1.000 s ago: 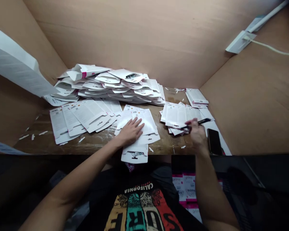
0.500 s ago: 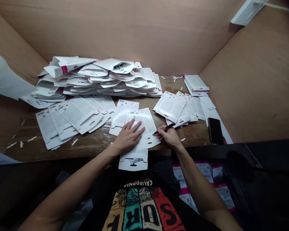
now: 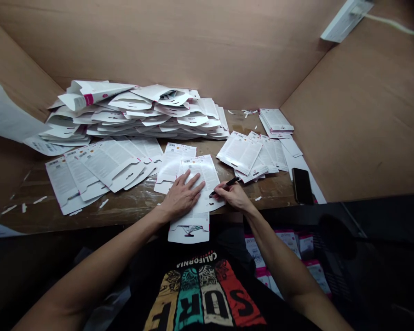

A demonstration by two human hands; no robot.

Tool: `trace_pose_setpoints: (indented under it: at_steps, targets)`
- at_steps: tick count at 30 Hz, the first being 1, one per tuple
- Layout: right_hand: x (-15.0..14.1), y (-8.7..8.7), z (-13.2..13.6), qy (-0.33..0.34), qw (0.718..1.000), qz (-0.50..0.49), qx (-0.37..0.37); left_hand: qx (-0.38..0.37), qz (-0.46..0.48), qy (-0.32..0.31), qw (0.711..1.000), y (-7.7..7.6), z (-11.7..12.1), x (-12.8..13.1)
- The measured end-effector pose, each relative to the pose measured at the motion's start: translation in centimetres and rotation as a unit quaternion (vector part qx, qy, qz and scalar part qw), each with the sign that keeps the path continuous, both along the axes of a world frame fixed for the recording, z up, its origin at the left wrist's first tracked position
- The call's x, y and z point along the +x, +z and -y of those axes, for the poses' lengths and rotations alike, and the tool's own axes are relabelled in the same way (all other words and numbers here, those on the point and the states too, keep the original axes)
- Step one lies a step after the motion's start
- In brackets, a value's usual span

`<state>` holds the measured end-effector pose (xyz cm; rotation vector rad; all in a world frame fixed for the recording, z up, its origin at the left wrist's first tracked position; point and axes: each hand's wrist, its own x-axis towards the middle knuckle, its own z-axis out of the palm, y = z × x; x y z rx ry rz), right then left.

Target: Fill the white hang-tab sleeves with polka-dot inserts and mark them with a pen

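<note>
2 hands, 1 pen, 1 phone, perhaps 100 cards.

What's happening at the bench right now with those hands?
Left hand flat on white printed card. Right hand holding black pen, tip at card. Black phone off right, not blocking.

Left hand: spread flat on a white printed packaging card
Right hand: gripping a black pen, tip on that card
Desk: heaped cards, black smartphone
</note>
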<state>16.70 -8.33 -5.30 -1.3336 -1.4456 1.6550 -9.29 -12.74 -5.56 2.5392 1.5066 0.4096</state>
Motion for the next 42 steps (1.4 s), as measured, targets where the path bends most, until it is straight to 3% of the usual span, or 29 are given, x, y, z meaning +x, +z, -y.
trace_pose_setpoints:
  at_steps: [6,13,18,21,23,26,28,31,33,37,38,40,42]
  targets:
    - [0.0,-0.6,0.0,-0.111,0.993,-0.017,0.042,0.004,0.002,0.0,1.0,-0.1,0.2,-0.2]
    - [-0.2,-0.6,0.1,-0.059,0.997,-0.001,0.045,0.012,0.01,0.005,1.0,-0.5,0.1,-0.2]
    - [0.9,0.3,-0.6,0.014,1.0,-0.024,-0.004,0.017,-0.002,0.003,1.0,-0.3,0.2,-0.1]
    - [1.5,1.2,-0.9,0.037,0.998,-0.006,0.047,0.015,-0.007,0.0,1.0,-0.2,0.2,-0.1]
    - [1.2,1.7,-0.8,0.08,0.983,0.084,0.143,0.012,-0.004,-0.002,1.0,-0.3,0.2,-0.1]
    - [0.1,1.9,-0.3,0.167,0.905,0.267,0.286,0.01,-0.001,0.001,1.0,-0.5,0.2,-0.1]
    - [-0.9,1.7,0.1,0.205,0.852,0.358,0.323,0.012,-0.004,0.0,1.0,-0.5,0.3,0.0]
    - [-1.4,1.9,0.9,0.218,0.812,0.423,0.338,0.016,-0.015,-0.007,1.0,-0.5,0.2,-0.1]
    - [-0.7,2.7,1.6,0.251,0.818,0.391,0.338,0.015,-0.02,-0.013,1.0,-0.4,0.1,-0.2]
    - [2.1,5.1,3.1,0.445,0.847,0.165,0.241,0.002,-0.01,-0.034,0.999,0.0,0.1,-0.4]
    - [2.7,5.4,3.4,0.445,0.852,0.146,0.235,-0.003,-0.012,-0.045,0.999,0.2,0.2,-0.2]
    - [3.5,5.2,3.9,0.371,0.862,0.201,0.282,-0.016,-0.024,-0.071,0.997,0.7,0.7,0.3]
    - [3.8,4.0,4.1,0.298,0.837,0.297,0.351,-0.037,-0.04,-0.088,0.995,1.3,1.4,1.0]
